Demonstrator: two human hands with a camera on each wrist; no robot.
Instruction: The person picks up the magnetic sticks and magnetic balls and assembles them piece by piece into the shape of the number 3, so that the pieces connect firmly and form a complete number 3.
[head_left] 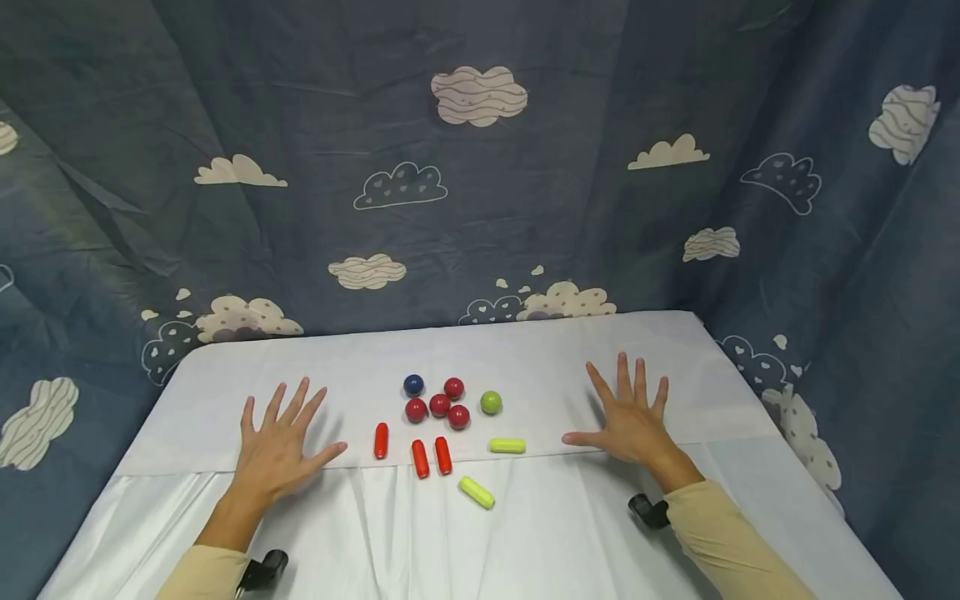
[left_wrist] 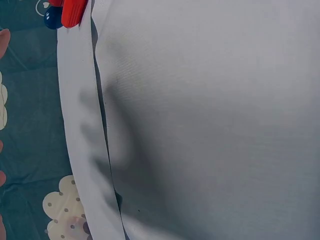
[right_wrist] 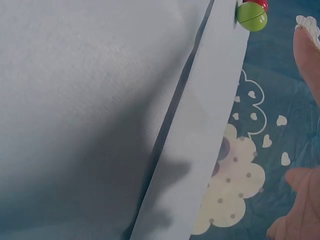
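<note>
My left hand [head_left: 275,454] hovers over the left of the white table, fingers spread, holding nothing. On the right, my right hand [head_left: 632,423] is spread the same way and holds nothing. Between them lie several red balls [head_left: 440,405], a dark blue ball [head_left: 413,385] and a green ball [head_left: 491,402]. Nearer me are three red sticks [head_left: 420,458] and two yellow-green sticks, one level [head_left: 507,446] and one slanted [head_left: 477,492]. In the right wrist view the green ball [right_wrist: 252,16] shows at the top, with fingers [right_wrist: 306,55] at the right edge.
A white cloth [head_left: 555,517] covers the table, with a seam or fold across it. Behind and beside it hangs a dark blue curtain [head_left: 315,100] printed with clouds. Black wrist cameras [head_left: 264,570] sit at both sleeves.
</note>
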